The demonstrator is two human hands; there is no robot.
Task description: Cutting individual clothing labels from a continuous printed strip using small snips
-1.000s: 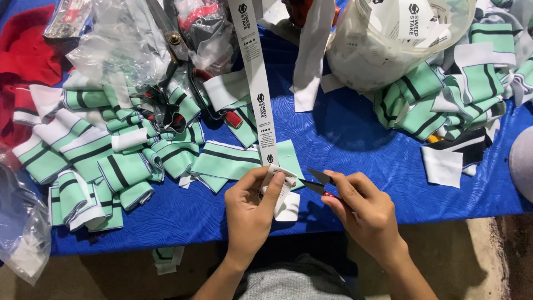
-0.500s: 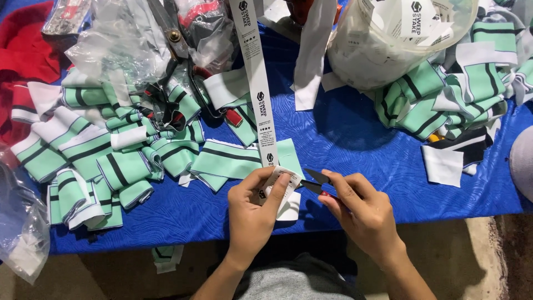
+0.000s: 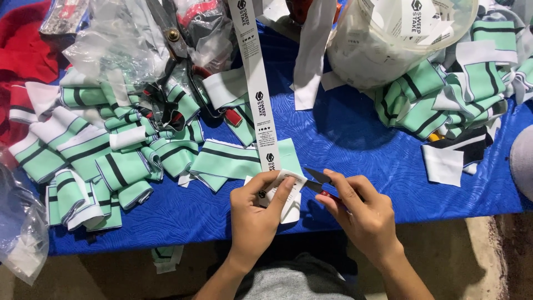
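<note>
Inside clear tub (image 3: 355,61), white labels (image 3: 413,16)

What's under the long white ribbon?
Under the long white ribbon lie green striped cloth pieces and the blue tablecloth. The left hand covers its end, so what's beneath there is hidden.

left hand (image 3: 256,214): regripped label strip (image 3: 256,94) end | snips (image 3: 319,182): blades moved up to the strip

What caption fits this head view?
Left hand holds a white label strip while right hand brings small snips to it.
</note>
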